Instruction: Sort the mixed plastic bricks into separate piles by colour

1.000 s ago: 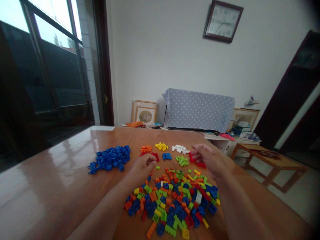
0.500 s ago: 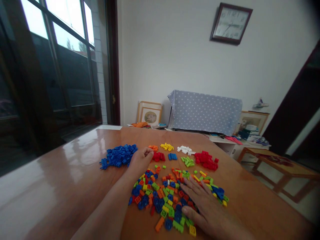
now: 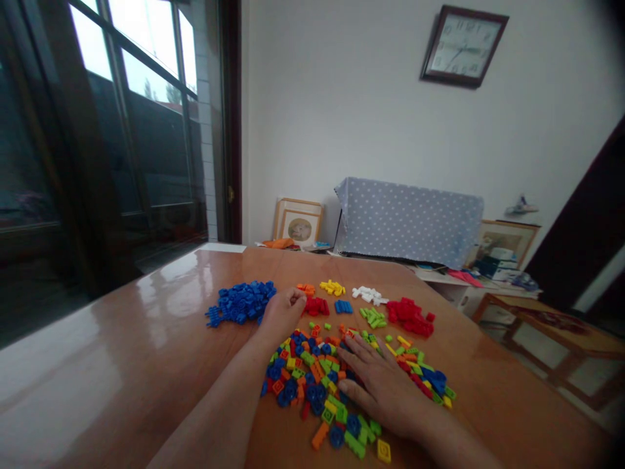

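The glossy brown table (image 3: 170, 365) is spread with a mixed heap of coloured bricks (image 3: 316, 371). Seen from there, a blue pile (image 3: 244, 303) is heaped at ten o'clock, the larger red pile (image 3: 409, 316) at one, yellow pieces (image 3: 333, 288) and white pieces (image 3: 370, 295) at twelve.

1. from the near side of the table (image 3: 146, 365), a head-worn camera looks forward and down.
2. it faces the far wall (image 3: 342, 98), well apart from it.
3. the left hand (image 3: 283, 308) and right hand (image 3: 383, 384) are nearer, below it.
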A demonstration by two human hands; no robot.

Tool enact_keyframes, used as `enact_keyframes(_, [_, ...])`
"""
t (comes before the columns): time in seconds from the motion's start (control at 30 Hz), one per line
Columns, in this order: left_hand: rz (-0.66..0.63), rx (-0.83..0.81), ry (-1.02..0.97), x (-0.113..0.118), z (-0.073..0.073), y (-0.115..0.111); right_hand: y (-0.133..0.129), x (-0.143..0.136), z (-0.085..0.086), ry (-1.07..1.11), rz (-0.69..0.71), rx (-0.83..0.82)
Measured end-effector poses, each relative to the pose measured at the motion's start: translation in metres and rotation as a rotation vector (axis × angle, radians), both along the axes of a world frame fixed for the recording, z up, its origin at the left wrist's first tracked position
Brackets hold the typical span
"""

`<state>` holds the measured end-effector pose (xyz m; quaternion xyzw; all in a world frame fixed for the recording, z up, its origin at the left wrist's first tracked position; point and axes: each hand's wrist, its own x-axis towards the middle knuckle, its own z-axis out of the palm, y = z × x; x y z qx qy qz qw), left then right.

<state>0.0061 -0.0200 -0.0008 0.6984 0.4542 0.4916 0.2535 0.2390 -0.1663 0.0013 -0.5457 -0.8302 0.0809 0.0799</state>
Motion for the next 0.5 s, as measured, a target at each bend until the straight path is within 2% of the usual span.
enact_keyframes(0.27, [0.015,0.007,0.014,0.0,-0.003,0.003,0.019,-0.018,0.007,0.017,0.001,0.028])
enact_keyframes(0.5, [0.023,-0.008,0.031,-0.001,-0.001,0.002,0.032,-0.013,0.008,0.126,-0.111,0.205])
